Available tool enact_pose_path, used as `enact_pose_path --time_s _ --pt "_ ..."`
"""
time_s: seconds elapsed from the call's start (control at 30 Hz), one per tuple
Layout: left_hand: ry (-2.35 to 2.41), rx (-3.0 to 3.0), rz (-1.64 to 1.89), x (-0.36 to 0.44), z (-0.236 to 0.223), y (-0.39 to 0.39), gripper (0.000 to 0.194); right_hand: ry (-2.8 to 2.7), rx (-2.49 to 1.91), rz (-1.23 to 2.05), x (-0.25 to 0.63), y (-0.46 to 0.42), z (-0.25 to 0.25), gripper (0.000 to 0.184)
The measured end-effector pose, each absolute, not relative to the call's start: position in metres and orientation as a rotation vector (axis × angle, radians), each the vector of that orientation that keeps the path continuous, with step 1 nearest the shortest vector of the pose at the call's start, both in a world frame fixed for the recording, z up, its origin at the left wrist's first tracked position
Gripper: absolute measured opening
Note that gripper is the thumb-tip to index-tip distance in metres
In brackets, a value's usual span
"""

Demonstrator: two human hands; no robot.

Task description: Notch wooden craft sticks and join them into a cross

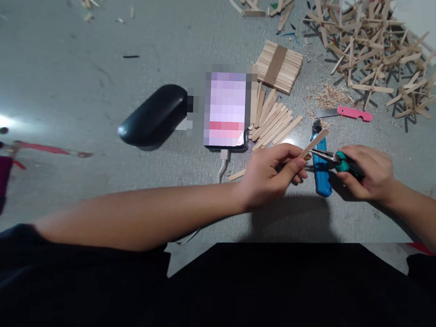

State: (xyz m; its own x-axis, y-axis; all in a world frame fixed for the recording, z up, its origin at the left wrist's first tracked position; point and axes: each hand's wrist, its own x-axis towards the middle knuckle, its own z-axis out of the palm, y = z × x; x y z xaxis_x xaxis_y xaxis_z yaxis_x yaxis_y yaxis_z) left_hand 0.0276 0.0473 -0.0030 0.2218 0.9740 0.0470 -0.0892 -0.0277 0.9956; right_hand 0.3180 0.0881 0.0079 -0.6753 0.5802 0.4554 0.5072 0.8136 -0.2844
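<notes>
Between thumb and fingers, my left hand (275, 172) pinches a wooden craft stick (314, 142) that slants up to the right. My right hand (371, 171) is closed around green-and-black needle-nose pliers (341, 162). Their jaws point left and reach the stick's right edge; whether they grip it I cannot tell. Under the pliers lies a blue utility knife (322, 174) on the table. Several loose craft sticks (276, 122) fan out just beyond my left hand. Farther off sits a banded bundle of craft sticks (291, 70).
A phone (227, 111) with a blurred screen and white cable (223, 168) lies left of the sticks, beside a black case (153, 116). A pink folding knife (355, 113) rests near wood shavings (331, 98). Joined sticks (375, 54) are heaped at the back right.
</notes>
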Motion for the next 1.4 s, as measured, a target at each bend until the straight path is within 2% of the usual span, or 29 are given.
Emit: enact_pose_path --time_s 0.4,0.73,0.9,1.2,1.4 --pt "0.960 1.253 1.099 0.0274 -0.0022 0.0483 0.011 -2.444 -0.790 0.146 0.3162 0.0889 0.0084 0.034" --pt "0.970 1.258 1.100 0.0288 -0.0039 0.0506 0.012 -2.447 -0.835 0.471 0.3130 0.0912 0.0115 0.035" --pt "0.962 1.279 1.087 0.0271 -0.0016 0.0524 0.019 -2.460 -0.894 0.521 0.3121 0.0903 0.0162 0.030" --pt "0.962 1.273 1.039 0.0266 0.0005 0.0533 0.021 -2.425 -0.926 0.365 0.3099 0.0858 0.0150 0.027" --pt "0.979 1.271 1.016 0.0258 0.0011 0.0504 0.027 -2.433 -0.961 0.164 0.3128 0.0872 0.0102 0.032"
